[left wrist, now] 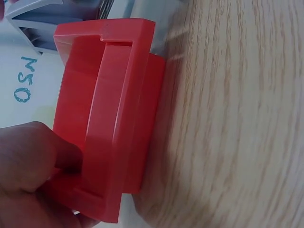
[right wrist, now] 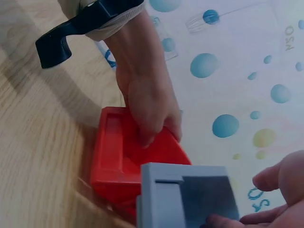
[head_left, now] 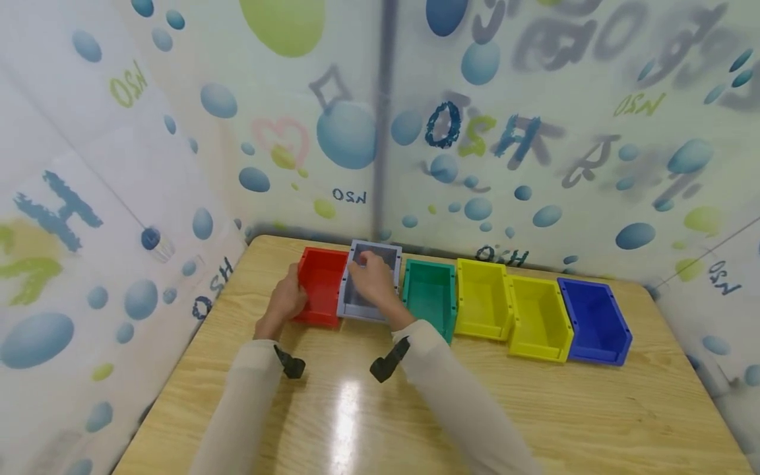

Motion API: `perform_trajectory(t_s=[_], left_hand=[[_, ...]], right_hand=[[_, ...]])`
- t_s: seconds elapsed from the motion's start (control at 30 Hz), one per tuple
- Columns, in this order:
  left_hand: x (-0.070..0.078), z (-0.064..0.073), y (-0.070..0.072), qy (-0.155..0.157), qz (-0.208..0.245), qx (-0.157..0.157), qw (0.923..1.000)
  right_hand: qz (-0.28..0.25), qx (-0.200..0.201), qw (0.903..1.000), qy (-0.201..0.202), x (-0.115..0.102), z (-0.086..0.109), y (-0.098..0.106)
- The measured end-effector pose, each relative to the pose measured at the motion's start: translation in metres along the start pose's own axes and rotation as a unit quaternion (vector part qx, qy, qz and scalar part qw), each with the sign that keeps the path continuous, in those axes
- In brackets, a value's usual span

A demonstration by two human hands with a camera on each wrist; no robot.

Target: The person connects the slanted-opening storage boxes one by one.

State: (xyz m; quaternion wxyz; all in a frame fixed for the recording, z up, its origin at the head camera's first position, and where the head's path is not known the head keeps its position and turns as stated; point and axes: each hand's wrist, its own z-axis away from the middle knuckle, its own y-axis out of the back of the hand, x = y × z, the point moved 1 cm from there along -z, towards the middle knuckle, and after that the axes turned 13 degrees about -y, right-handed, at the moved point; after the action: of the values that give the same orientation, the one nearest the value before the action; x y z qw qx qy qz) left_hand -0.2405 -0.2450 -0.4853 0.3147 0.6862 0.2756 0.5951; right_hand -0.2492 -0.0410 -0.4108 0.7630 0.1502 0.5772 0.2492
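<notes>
In the head view my left hand (head_left: 288, 297) grips the left wall of a red plastic bin (head_left: 323, 284), its thumb inside. The left wrist view shows the red bin (left wrist: 107, 118) standing tilted to the camera, with that hand (left wrist: 28, 166) at its lower side. My right hand (head_left: 375, 280) is over a grey bin (head_left: 388, 254) just right of the red one. In the right wrist view the right hand (right wrist: 285, 199) has thumb and fingers apart, fingers reaching over the mouth of the grey bin (right wrist: 164, 202); nothing shows between them.
Farther right stand a green bin (head_left: 429, 290), two yellow bins (head_left: 483, 297) and a blue bin (head_left: 596, 320) in a row. All rest on a wooden table (head_left: 356, 429) against a patterned wall (head_left: 415, 185).
</notes>
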Motion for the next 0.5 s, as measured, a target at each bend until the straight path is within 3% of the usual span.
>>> perform_trajectory(t_s=[0.13, 0.33, 0.5], left_hand=[[0.002, 0.000, -0.002, 0.001, 0.003, -0.001, 1.0000], [0.005, -0.001, -0.001, 0.002, 0.000, 0.002, 1.0000], [0.003, -0.001, -0.001, 0.007, -0.004, 0.004, 1.0000]], right_hand=[[0.002, -0.018, 0.9996, -0.023, 0.003, -0.004, -0.011], [0.011, -0.006, 0.9999, -0.008, 0.004, -0.008, -0.019], [0.007, -0.009, 0.9997, -0.021, 0.004, -0.012, -0.023]])
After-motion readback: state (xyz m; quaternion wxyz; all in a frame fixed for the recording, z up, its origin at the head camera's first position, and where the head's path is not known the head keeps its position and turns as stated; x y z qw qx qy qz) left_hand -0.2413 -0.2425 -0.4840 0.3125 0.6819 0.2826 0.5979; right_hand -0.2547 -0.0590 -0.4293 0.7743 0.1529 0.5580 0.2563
